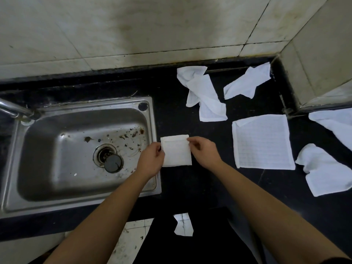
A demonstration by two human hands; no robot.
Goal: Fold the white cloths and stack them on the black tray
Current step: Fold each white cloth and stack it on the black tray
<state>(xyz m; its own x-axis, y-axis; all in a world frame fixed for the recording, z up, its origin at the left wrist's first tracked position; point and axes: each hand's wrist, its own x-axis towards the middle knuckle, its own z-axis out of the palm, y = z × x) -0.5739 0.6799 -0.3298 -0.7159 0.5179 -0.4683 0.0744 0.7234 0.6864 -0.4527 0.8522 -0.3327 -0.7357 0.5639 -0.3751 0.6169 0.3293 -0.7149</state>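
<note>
A small folded white cloth [176,152] lies on the black counter [205,180] just right of the sink. My left hand [150,161] pinches its left edge and my right hand [203,151] pinches its upper right corner. A larger white cloth [262,143] lies spread flat to the right. Crumpled white cloths lie behind it at the back middle [203,94] and back right [247,82], and two more sit at the right edge [323,170] [337,124]. I cannot make out a black tray apart from the black counter.
A stainless steel sink [80,204] with a dirty basin and a drain plug [113,162] sits at the left, its tap [15,109] at the far left. A stained tiled wall [133,25] runs behind the counter. Floor tiles show below the counter's front edge.
</note>
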